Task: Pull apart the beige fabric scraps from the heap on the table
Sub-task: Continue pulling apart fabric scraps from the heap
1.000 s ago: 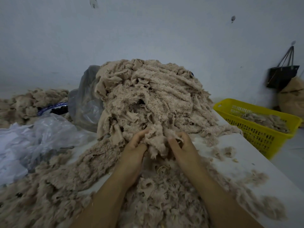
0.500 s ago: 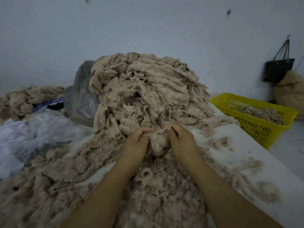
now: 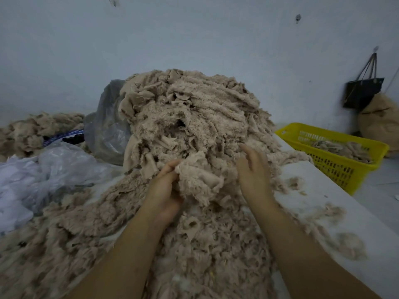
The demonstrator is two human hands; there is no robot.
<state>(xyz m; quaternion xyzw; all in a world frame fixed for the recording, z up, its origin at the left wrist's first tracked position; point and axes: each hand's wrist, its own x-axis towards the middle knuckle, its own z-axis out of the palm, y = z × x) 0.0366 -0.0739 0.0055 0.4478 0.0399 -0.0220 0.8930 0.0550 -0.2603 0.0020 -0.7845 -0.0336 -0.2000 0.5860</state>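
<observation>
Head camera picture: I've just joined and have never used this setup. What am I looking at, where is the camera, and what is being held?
There is no machine here. These are a person's two bare hands, and the single picture comes from a camera worn on the head, looking forward and down. The white table carries a tall heap of beige fabric scraps, with looser scraps spread towards the viewer. The left hand grips a fluffy clump at the foot of the heap. The right hand is open beside that clump and holds nothing that I can see. To the left lie clear plastic bags. To the right, beyond the table edge, a yellow basket holds a few scraps.
</observation>
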